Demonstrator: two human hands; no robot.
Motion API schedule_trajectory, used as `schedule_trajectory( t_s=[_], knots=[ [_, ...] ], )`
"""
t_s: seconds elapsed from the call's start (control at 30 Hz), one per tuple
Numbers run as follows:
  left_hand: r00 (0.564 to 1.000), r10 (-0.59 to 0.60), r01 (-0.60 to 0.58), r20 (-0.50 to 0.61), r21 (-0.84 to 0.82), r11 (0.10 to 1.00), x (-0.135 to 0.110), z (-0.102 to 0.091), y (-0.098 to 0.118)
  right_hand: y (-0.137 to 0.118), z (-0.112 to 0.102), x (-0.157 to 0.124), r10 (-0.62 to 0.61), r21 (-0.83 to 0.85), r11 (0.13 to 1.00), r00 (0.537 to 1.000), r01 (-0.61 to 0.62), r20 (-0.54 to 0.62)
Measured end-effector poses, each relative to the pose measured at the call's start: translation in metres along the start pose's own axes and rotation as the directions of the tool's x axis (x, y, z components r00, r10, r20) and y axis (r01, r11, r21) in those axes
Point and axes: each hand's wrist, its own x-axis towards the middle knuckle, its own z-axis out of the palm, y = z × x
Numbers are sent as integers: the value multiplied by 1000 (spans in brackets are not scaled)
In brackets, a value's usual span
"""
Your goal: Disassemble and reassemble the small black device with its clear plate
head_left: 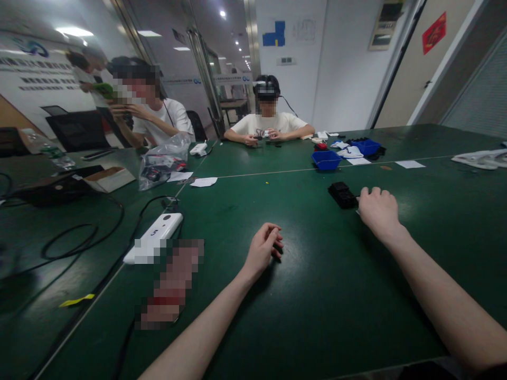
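Observation:
My left hand rests on the green table near its middle, fingers curled in loosely with the fingertips down; whether anything lies under them is hidden. My right hand lies further right, knuckles up, fingers bent toward a small black block-like object that sits just left of the fingertips. The fingertips reach the object's edge but I cannot tell if they grip it.
A white power bank with black cables lies at the left. Two blue bins and papers sit at the far right. A clear plastic bag and a cardboard box stand left. Two people sit across the table.

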Motion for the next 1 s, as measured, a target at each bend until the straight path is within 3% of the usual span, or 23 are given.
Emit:
schedule_trajectory(
  t_s=[0.13,0.2,0.3,0.37,0.47,0.57,0.63,0.73,1.0],
  knots=[
    [1000,0,0,2,6,1000,0,0,-1,-21,-2,-1,-75,137,987,995,83,-63],
    [1000,3,-3,4,17,1000,0,0,-1,-34,3,-2,-160,361,918,986,166,-46],
    [1000,8,-8,2,45,999,1,0,0,-55,16,-9,-295,725,653,955,218,-22],
    [1000,12,-12,-7,51,999,1,0,1,-68,25,-18,-376,859,479,927,179,16],
    [1000,18,-18,-11,37,999,1,0,2,-86,33,-34,-476,975,222,872,-13,119],
    [999,36,-36,-2,86,996,1,-1,0,-97,36,-45,-551,979,85,810,-184,200],
    [998,62,-61,-7,140,988,2,-2,-2,-101,37,-49,-583,975,55,786,-215,206],
    [996,93,-88,-15,196,977,3,-3,-4,-101,37,-47,-594,982,67,784,-174,179],
    [994,107,-100,-13,272,957,4,-4,-3,-95,42,-36,-566,963,271,807,-9,167]
  ],
)
